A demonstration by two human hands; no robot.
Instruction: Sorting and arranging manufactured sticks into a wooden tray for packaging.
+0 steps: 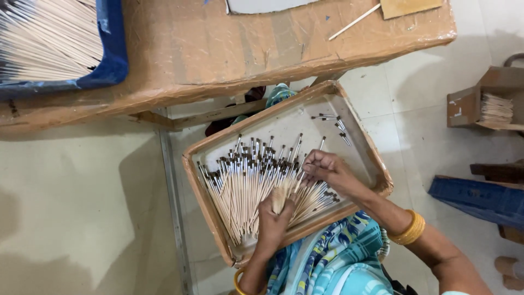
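A shallow cardboard tray (203,188) rests on my lap and holds several thin pale sticks with dark tips (245,175), fanned out across it. My left hand (275,218) is closed around a bundle of these sticks near their plain ends. My right hand (325,169) lies over the fan, its fingers pinching at the sticks near the middle. A few loose dark-tipped sticks (334,124) lie apart in the tray's far corner.
A low table wrapped in brown tape (218,49) stands ahead, with a blue-lined bin of sticks (49,38) at its left and one loose stick (355,22). To the right are an open cardboard box of sticks (491,106) and a blue crate (480,196) on the tiled floor.
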